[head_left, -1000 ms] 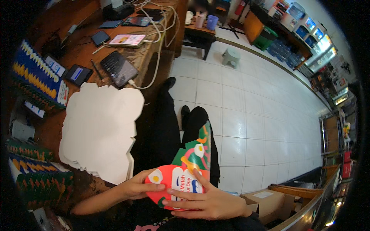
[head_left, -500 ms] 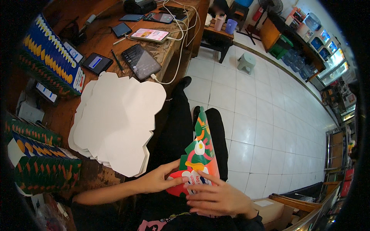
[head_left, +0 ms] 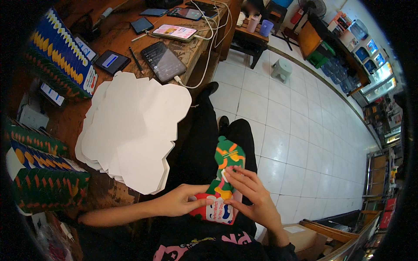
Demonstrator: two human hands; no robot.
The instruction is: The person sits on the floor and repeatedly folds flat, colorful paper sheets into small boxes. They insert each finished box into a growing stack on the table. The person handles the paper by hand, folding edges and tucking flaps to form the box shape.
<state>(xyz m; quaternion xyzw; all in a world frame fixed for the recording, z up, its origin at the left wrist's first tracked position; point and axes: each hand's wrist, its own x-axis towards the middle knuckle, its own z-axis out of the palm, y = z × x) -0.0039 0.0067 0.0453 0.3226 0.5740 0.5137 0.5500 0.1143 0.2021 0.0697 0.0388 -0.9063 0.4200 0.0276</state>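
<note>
Over my lap I hold a printed card carton (head_left: 229, 155), green with orange shapes, a red part and a white patch at the near end. My left hand (head_left: 182, 201) pinches its left edge, the thumb lying on the printed face. On the other side my right hand (head_left: 254, 193) grips the carton, with fingertips across its middle and the thumb lower down. A stack of white die-cut card sheets (head_left: 130, 126) lies to the left on the wooden table, blank sides up.
Folded printed cartons stand in rows at the far left (head_left: 65, 54) and near left (head_left: 50, 189). Several phones, one a black phone (head_left: 163, 61) on a white cable (head_left: 202, 80), lie behind the sheets. A grey stool (head_left: 281, 69) stands on the tiled floor (head_left: 300, 130).
The carton's long upright panel has folded over and looks shorter and wider. My right hand has moved up and now presses on its middle; my left hand keeps its hold.
</note>
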